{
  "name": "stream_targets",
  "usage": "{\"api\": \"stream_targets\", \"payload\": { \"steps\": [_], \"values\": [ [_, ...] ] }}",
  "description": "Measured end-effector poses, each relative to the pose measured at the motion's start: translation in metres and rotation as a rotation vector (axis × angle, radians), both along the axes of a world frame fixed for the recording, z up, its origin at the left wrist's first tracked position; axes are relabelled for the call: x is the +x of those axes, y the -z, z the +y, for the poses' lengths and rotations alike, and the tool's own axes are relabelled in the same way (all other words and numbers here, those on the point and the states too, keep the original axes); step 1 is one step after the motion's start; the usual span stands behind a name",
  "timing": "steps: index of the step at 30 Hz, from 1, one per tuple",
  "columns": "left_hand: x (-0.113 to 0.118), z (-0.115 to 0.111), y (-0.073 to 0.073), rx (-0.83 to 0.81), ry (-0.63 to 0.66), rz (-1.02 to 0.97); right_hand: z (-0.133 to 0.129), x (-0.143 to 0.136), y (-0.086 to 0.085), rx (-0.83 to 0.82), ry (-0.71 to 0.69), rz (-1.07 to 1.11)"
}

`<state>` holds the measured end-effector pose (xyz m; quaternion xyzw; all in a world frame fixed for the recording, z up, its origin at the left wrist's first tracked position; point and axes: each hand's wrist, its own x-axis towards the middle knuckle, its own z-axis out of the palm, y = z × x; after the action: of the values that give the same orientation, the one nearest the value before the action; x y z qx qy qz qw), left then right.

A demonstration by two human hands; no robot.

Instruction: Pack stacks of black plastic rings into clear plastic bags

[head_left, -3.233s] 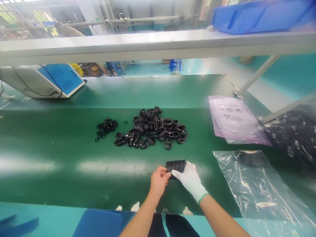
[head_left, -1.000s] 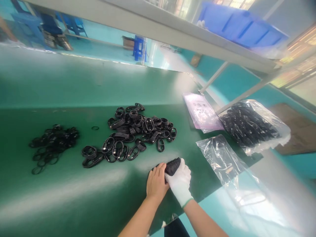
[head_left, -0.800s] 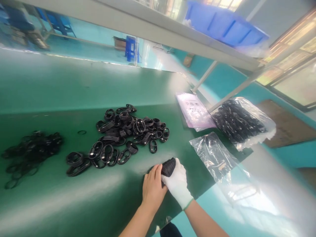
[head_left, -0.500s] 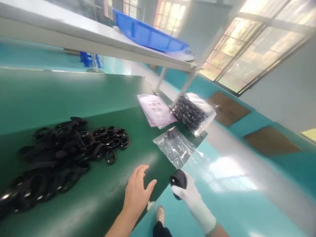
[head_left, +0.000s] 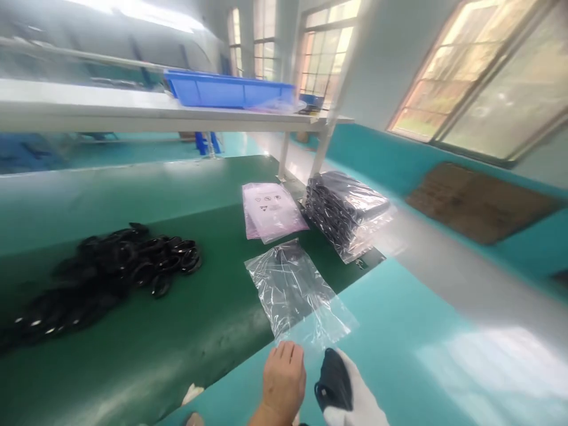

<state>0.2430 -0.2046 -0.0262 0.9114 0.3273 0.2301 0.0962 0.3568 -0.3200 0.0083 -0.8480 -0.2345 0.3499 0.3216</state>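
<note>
My left hand (head_left: pixel 284 378), bare, is closed at the near edge of a clear plastic bag (head_left: pixel 297 290), its fingers curled against the film. The bag lies partly on the green table (head_left: pixel 213 331) and overhangs its edge, with dark pieces inside its far end. To the right, my right hand (head_left: pixel 355 396) in a white glove is closed around a stack of black rings (head_left: pixel 335 381), close to the bag's open-looking near end. A large heap of black rings (head_left: pixel 119 260) lies on the table at left.
Pink printed bags (head_left: pixel 273 210) lie beyond the clear bag, beside a filled plastic bag of black parts (head_left: pixel 344 210). A raised shelf (head_left: pixel 133 121) carries a blue bin (head_left: pixel 231 92). Flattened cardboard (head_left: pixel 479 201) leans at the right wall.
My left hand has moved right from over the table and closed at the bag's near edge. My right hand still holds the rings, now lower in view. The camera view has turned.
</note>
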Motion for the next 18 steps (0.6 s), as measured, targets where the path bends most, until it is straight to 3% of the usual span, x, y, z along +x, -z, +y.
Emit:
{"api": "stream_targets", "payload": {
  "steps": [6,11,14,18],
  "values": [
    [-0.006,-0.001,-0.006,0.146,-0.142,0.004,0.026,0.018,-0.009,-0.035,-0.202,-0.093],
    [-0.002,0.005,-0.022,0.063,-0.181,-0.17,0.049,0.031,-0.005,0.095,-0.317,-0.193],
    [0.005,0.008,-0.035,0.048,-0.184,-0.327,0.075,0.041,0.002,0.15,-0.295,-0.203],
    [0.015,0.01,-0.04,0.13,-0.182,-0.442,0.128,0.044,0.006,0.205,-0.285,-0.205]
  ]
}}
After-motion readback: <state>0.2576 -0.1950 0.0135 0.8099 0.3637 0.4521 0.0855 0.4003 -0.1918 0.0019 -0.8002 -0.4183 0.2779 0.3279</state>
